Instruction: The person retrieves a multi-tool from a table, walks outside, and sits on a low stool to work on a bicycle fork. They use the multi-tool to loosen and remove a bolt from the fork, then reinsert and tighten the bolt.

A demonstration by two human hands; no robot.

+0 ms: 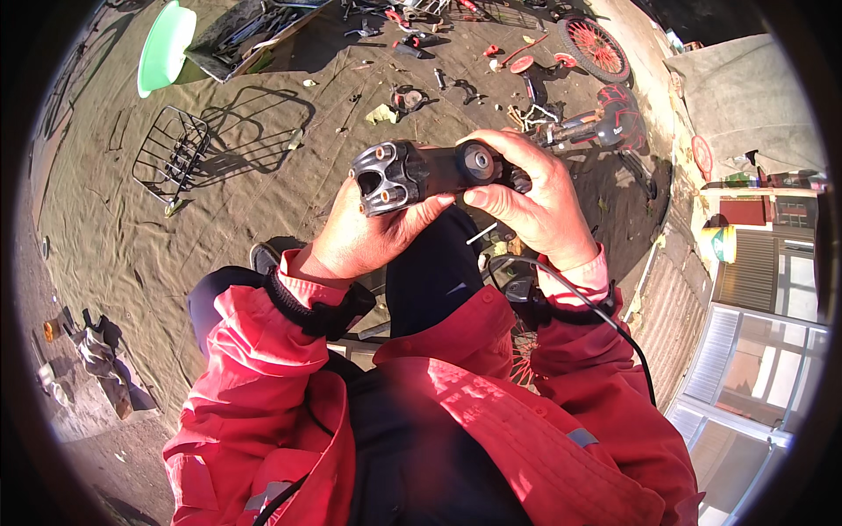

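Bicycle stem (434, 171), black, bolted clamp end facing left: raised above the ground cloth (254, 215) | Left hand (364, 237): half-curled, supporting underside by the clamp | Right hand (548, 206): thumb and fingers closed about the rounded end | black wire rack (178, 156) lying at left, green basin (165, 48) beyond, red-spoked wheel (595, 49) at upper right

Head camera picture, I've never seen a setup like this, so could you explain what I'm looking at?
No machine here: it's a person in red sleeves using two bare hands. The camera sits on their head, looking down, and its wide fisheye lens bends straight edges near the rim. The left hand and right hand together hold a black part with a bolted clamp end. On and around the brownish cloth are a black wire rack, a red-spoked wheel and a pale green basin.
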